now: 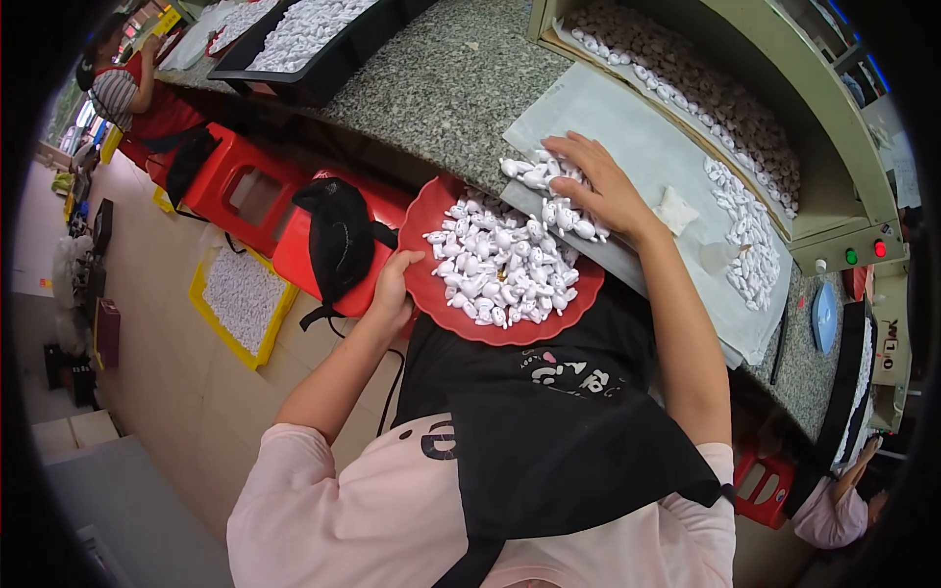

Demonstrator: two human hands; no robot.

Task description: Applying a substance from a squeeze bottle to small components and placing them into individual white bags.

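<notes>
My left hand (394, 292) grips the left rim of a red scalloped dish (549, 333) held against my lap at the bench edge. Many small white figurine-like pieces (500, 260) with dark marks are heaped in it. My right hand (610, 191) is over the pale sheet (588, 108) on the bench, fingers extended and apart. Under and beside those fingers lies a cluster of the same white pieces (529, 174), at the sheet's edge next to the dish. More pieces (750, 250) lie at the sheet's right side, near a crumpled white cloth (674, 211).
A greenish machine housing (833, 186) with lit buttons holds rows of white pieces. Left are a black tray (323, 83), red stools (240, 181) with a black bag (338, 240), and a yellow-rimmed tray (265, 348) on the floor. Other people sit at far left and lower right.
</notes>
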